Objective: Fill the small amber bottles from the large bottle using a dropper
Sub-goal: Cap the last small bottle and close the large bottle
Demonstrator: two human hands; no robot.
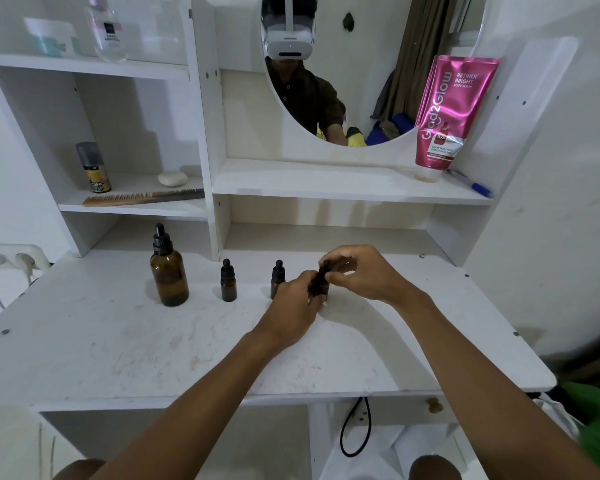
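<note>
The large amber bottle (pixel 169 277) with a black dropper cap stands at the left of the white table (pixel 118 341). Two small amber bottles with dropper caps stand to its right, one (pixel 228 284) alone and one (pixel 277 277) partly hidden behind my left hand. My left hand (pixel 297 306) grips the body of a third small amber bottle (pixel 318 284) standing on the table. My right hand (pixel 359 271) pinches that bottle's black dropper cap from above.
A shelf unit with a round mirror (pixel 361 81) rises behind the table. A pink tube (pixel 447 112) and a blue pen (pixel 471 183) lie on the middle shelf. A comb (pixel 142 198) and spray can (pixel 94 168) sit in the left cubby. A power strip (pixel 14 259) is at far left.
</note>
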